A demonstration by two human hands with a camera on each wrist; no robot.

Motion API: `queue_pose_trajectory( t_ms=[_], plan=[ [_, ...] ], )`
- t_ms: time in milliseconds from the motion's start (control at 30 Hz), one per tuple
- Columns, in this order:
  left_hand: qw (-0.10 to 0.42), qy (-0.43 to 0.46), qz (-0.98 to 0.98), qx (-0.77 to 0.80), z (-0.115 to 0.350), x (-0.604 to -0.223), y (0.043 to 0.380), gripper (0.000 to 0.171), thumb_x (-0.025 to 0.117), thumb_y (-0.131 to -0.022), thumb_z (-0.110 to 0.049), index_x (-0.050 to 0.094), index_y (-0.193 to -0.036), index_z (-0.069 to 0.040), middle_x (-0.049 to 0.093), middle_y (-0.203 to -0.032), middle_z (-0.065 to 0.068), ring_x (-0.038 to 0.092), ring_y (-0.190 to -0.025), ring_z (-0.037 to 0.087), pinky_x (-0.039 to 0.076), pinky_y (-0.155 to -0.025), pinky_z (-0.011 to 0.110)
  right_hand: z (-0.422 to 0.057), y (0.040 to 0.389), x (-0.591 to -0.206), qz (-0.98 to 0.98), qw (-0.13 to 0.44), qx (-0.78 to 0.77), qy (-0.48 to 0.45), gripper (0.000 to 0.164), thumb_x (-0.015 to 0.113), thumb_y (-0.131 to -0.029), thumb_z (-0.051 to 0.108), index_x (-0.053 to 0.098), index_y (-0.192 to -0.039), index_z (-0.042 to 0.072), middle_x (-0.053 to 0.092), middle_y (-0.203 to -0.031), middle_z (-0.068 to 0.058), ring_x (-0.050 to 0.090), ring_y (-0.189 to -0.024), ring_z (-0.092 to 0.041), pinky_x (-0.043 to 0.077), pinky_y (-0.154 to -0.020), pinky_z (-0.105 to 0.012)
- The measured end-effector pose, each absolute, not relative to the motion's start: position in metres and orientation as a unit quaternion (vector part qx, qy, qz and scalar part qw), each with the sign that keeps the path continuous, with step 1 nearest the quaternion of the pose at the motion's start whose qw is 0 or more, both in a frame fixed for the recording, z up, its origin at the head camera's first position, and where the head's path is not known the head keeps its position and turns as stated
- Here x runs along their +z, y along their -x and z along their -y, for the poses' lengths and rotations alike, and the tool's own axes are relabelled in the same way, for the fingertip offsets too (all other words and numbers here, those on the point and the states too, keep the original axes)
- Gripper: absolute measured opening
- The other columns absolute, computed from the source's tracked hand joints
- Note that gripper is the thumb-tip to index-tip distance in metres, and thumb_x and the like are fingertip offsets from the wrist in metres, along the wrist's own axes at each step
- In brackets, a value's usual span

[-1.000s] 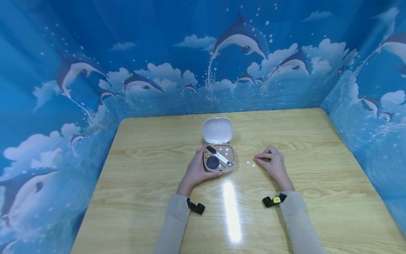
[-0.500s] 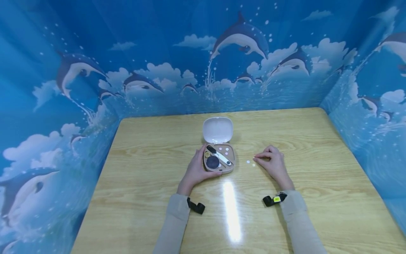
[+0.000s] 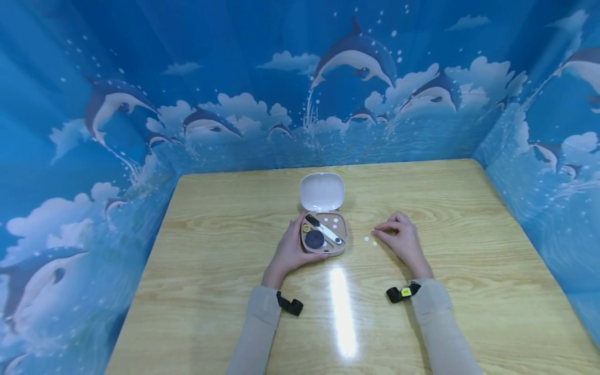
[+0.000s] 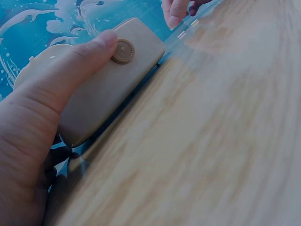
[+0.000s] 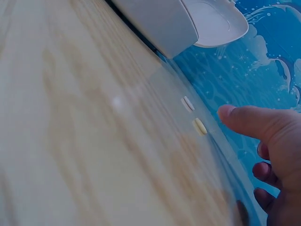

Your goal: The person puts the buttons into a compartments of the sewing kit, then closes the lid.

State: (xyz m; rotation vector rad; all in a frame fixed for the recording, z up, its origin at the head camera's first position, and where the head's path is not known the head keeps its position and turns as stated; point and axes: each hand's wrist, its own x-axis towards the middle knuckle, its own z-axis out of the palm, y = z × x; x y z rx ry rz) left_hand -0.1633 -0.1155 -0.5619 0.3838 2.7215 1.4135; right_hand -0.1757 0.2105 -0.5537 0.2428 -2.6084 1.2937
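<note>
The shallow beige box with rounded corners (image 4: 101,99) sits on the pale wood-grain table (image 3: 211,234), its glossy white hinged lid (image 3: 321,192) fully raised. The left hand (image 3: 290,251) grips the box at its left side, thumb across the front wall beside the tan, round, button-shaped catch (image 4: 123,49). Judged from this layout, the loading of the box is well advanced: the long black-and-white tool (image 3: 324,230) lies diagonally across the interior; the flat, dark, round disc (image 3: 314,239) and the small gold-coloured round piece (image 3: 307,228) occupy the near-left side; several small white discs (image 3: 335,220) lie in the far-right section. Two items remain outside: one small, flat white disc (image 5: 187,103) and one small cream-yellow disc (image 5: 200,126), both on the table to the right of the box, near each other but apart. The right hand (image 3: 404,245) is just beside them, thumb and forefinger brought close together; whether a further disc is between the tips cannot be determined. Apparently outstanding: transfer of the loose discs, then closure of the lid.
</note>
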Motion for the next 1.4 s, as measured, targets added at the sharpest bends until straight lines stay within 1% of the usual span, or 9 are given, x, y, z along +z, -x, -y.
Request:
queue_pose_trajectory(
  t_ms=[200,367,633,833,967,1100,1200,1400],
  plan=[
    [0.025,-0.122,-0.877,0.465,0.116,-0.56,0.162,0.129,0.086,-0.058,-0.067,0.016,-0.16,-0.031,0.024,-0.162,0.003,0.015,-0.148,0.038,0.021,-0.117,0.059,-0.206,0.178,-0.548,0.885,0.109,0.446,-0.075,0.011,0.085,-0.079,0.011,0.079,-0.087,0.007,0.052,-0.089,-0.003,0.044,-0.086,-0.018,0.036,-0.075,-0.032],
    [0.022,-0.128,-0.877,0.462,0.115,-0.559,0.162,0.128,0.086,-0.059,-0.067,0.014,-0.16,-0.033,0.024,-0.162,0.002,0.016,-0.148,0.038,0.021,-0.117,0.058,-0.202,0.181,-0.545,0.881,0.108,0.455,-0.075,0.011,0.085,-0.079,0.012,0.079,-0.087,0.008,0.052,-0.089,-0.003,0.044,-0.086,-0.018,0.034,-0.077,-0.033],
    [0.023,-0.124,-0.878,0.461,0.115,-0.559,0.162,0.129,0.086,-0.058,-0.067,0.015,-0.16,-0.032,0.025,-0.162,0.002,0.017,-0.148,0.036,0.021,-0.118,0.056,-0.195,0.186,-0.541,0.873,0.103,0.471,-0.081,0.011,0.084,-0.081,0.014,0.079,-0.088,0.008,0.05,-0.088,-0.003,0.043,-0.087,-0.017,0.035,-0.076,-0.031],
    [0.019,-0.126,-0.88,0.459,0.115,-0.56,0.162,0.129,0.086,-0.058,-0.068,0.015,-0.16,-0.033,0.027,-0.162,0.002,0.018,-0.148,0.035,0.021,-0.118,0.055,-0.187,0.19,-0.536,0.873,0.114,0.466,-0.084,0.011,0.084,-0.081,0.018,0.079,-0.087,0.009,0.05,-0.088,-0.002,0.043,-0.087,-0.017,0.035,-0.075,-0.032],
    [0.02,-0.127,-0.879,0.458,0.115,-0.559,0.161,0.128,0.085,-0.058,-0.069,0.014,-0.16,-0.034,0.027,-0.161,0.002,0.018,-0.148,0.034,0.02,-0.119,0.054,-0.181,0.193,-0.532,0.872,0.119,0.464,-0.098,0.011,0.084,-0.08,0.015,0.08,-0.087,0.009,0.05,-0.087,-0.003,0.043,-0.085,-0.019,0.035,-0.074,-0.032],
    [0.023,-0.125,-0.877,0.464,0.115,-0.559,0.161,0.128,0.085,-0.058,-0.068,0.014,-0.159,-0.035,0.026,-0.162,0.004,0.017,-0.148,0.036,0.021,-0.118,0.056,-0.174,0.196,-0.528,0.871,0.121,0.463,-0.107,0.011,0.085,-0.08,0.014,0.08,-0.087,0.008,0.05,-0.087,-0.003,0.044,-0.085,-0.019,0.036,-0.073,-0.033],
    [0.025,-0.121,-0.876,0.466,0.115,-0.559,0.161,0.128,0.085,-0.058,-0.068,0.014,-0.159,-0.034,0.025,-0.162,0.004,0.016,-0.148,0.038,0.021,-0.117,0.058,-0.168,0.197,-0.524,0.87,0.117,0.468,-0.105,0.011,0.084,-0.08,0.016,0.08,-0.087,0.009,0.051,-0.088,-0.002,0.045,-0.086,-0.018,0.037,-0.075,-0.033],
    [0.025,-0.12,-0.878,0.463,0.116,-0.559,0.161,0.13,0.086,-0.057,-0.069,0.015,-0.16,-0.031,0.025,-0.162,0.003,0.017,-0.148,0.036,0.021,-0.118,0.055,-0.157,0.201,-0.52,0.864,0.108,0.479,-0.111,0.01,0.084,-0.08,0.015,0.08,-0.087,0.009,0.051,-0.088,-0.003,0.045,-0.089,-0.019,0.039,-0.08,-0.037]
  ],
)
